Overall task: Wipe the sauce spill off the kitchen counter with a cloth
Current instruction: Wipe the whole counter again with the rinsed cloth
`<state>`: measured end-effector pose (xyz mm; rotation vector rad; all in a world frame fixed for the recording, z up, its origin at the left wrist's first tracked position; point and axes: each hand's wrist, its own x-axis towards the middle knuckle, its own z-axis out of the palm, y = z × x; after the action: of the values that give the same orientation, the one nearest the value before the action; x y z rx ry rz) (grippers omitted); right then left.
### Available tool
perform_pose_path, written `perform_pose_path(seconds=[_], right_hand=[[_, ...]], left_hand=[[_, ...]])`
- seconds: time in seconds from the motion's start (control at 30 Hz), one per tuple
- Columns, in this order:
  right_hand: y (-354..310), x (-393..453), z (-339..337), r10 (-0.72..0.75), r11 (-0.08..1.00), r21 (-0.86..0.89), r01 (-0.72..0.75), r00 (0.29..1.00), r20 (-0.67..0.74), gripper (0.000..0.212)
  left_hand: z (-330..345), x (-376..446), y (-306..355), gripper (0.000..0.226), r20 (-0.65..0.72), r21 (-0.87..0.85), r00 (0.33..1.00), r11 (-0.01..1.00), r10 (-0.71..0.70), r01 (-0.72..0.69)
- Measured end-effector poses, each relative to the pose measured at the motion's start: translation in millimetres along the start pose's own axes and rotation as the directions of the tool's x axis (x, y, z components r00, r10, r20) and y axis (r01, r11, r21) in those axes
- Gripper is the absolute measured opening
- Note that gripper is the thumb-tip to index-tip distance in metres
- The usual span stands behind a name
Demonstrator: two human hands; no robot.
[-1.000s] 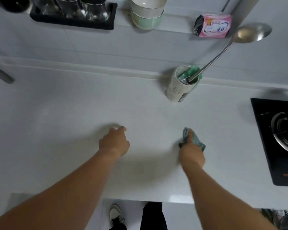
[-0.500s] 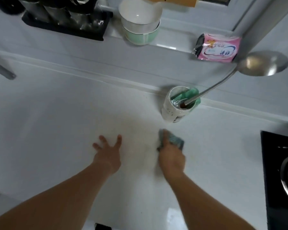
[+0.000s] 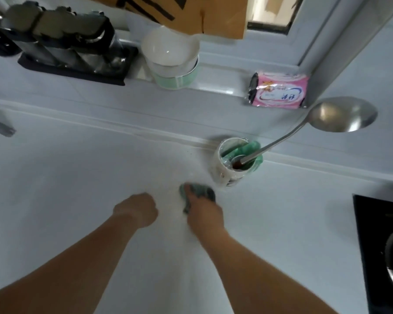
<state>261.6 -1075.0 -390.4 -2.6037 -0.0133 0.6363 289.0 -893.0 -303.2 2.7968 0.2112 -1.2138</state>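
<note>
While the right hand (image 3: 204,214) presses a bunched teal cloth (image 3: 199,192) onto the white bench (image 3: 77,177), the wad sits just in front of the white cup (image 3: 230,165) that holds a ladle (image 3: 340,114), near the cup's base but apart from it. Soft and light, the cloth will crumple and slide easily, so it is best held as a wad under the fingers and palm, pushed flat so more fabric meets the surface. Most of it lies under and ahead of the fingers, which curl over it. Left of the cloth, the left hand (image 3: 136,209) rests on the bench with fingers curled under, holding nothing. No sauce shows clearly; the surface by the cloth is blurred.
</note>
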Motion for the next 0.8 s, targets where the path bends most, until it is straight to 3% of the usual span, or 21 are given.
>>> perform_pose_path(seconds=[0.03,0.1,0.17,0.27,0.33,0.47,0.57,0.63,0.73,0.8], right_hand=[[12.3,-22.5,8.3,-0.048,0.998,-0.032,0.048,0.999,0.006,0.077],[45.1,-59.2,14.3,-0.070,0.992,-0.105,0.072,0.997,0.022,0.079],[76.9,-82.5,2.0,0.090,0.989,-0.117,-0.088,0.996,0.011,0.081],[116.7,-92.9,-21.0,0.435,0.900,-0.013,-0.436,0.900,-0.022,0.093],[119.7,-93.8,-25.3,0.516,0.856,0.041,-0.516,0.856,-0.005,0.099],[76.7,-98.5,-4.1,0.493,0.863,0.072,-0.500,0.865,0.090,0.087],[58.4,-121.5,26.9,0.219,0.974,0.035,-0.222,0.974,0.060,0.088],[70.4,-118.8,18.2,0.174,0.985,-0.011,-0.174,0.982,0.069,0.085],[94.4,-79.9,-24.7,0.317,0.948,0.023,-0.316,0.949,0.001,0.066],[99.3,-42.0,-49.9,0.447,0.890,0.106,-0.442,0.894,-0.023,0.068]], left_hand=[[-9.1,-0.1,18.2,0.043,-0.153,-0.084,0.987,0.994,0.051,-0.064],[-21.5,-5.7,68.5,0.050,-0.408,-0.242,0.892,0.918,0.197,-0.313],[-31.3,-17.6,124.0,0.081,-0.527,-0.239,0.782,0.826,0.332,-0.511],[-40.3,-14.7,180.6,0.122,-0.472,-0.096,0.775,0.850,0.419,-0.518],[-43.4,-4.6,197.8,0.130,-0.427,-0.004,0.795,0.878,0.431,-0.478],[-48.0,9.0,208.3,0.123,-0.450,0.035,0.785,0.887,0.426,-0.461],[-60.0,11.8,202.3,0.121,-0.401,0.043,0.801,0.883,0.444,-0.468],[-72.0,10.3,187.9,0.120,-0.416,0.068,0.785,0.877,0.458,-0.475],[-88.6,8.7,147.2,0.115,-0.434,0.102,0.779,0.884,0.453,-0.457],[-97.8,7.9,109.9,0.114,-0.450,0.110,0.790,0.904,0.417,-0.414]])
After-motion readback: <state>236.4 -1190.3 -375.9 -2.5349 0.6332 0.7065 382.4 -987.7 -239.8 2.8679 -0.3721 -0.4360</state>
